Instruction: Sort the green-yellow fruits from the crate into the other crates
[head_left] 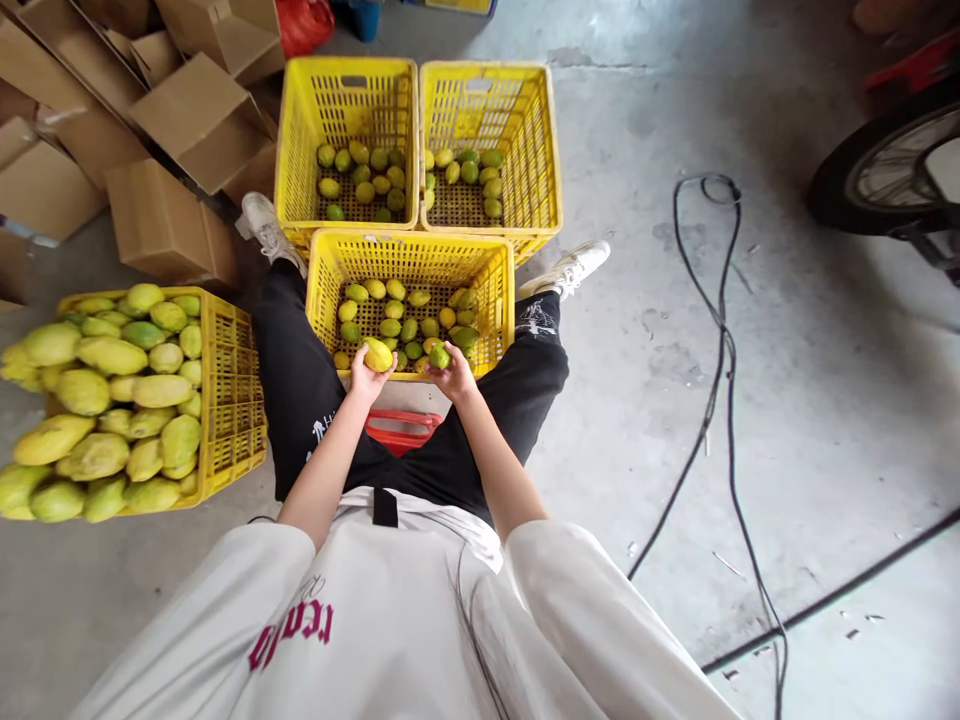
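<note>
Over the near edge of the front yellow crate (411,247), my left hand (367,380) is closed around a mostly yellow lemon (378,355). A smaller green lemon (439,356) is in my right hand (456,380), its fingers curled about it. Both hands are a short way apart, palms turned up. Below them, several yellow and green lemons (390,327) lie spread over the bottom of the front crate, which stands between my legs.
Two more yellow crates (346,66) (487,70) with several lemons stand just beyond. A heaped crate (236,400) of yellow-green fruit is at left, below piled cardboard boxes (169,215). A black cable (726,340) crosses the floor at right, near a wheel (840,165).
</note>
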